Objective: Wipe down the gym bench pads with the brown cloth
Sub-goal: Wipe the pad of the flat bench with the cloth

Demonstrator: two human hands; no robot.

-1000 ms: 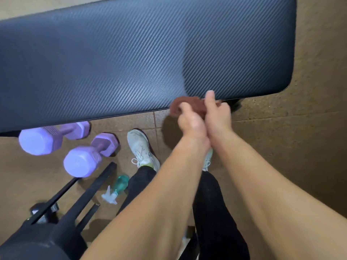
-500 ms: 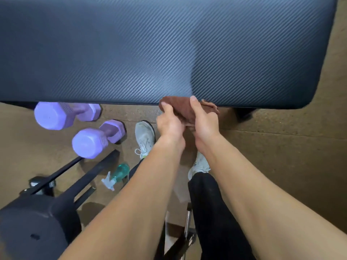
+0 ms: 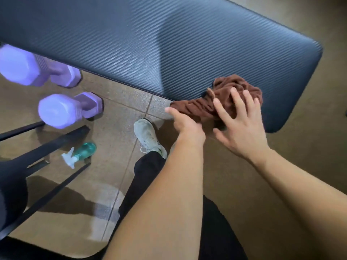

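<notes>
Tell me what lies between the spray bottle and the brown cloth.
In the head view, a white shoe on bare brown floor lies between the spray bottle and the cloth; the left hand sits at the cloth's near end.

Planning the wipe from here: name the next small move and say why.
Probably press the right hand flat onto the brown cloth and sweep it along the bench pad. The cloth lies bunched at the pad's near edge, partly hanging over it, with the right fingers spread above and the left hand at its hanging end.
</notes>
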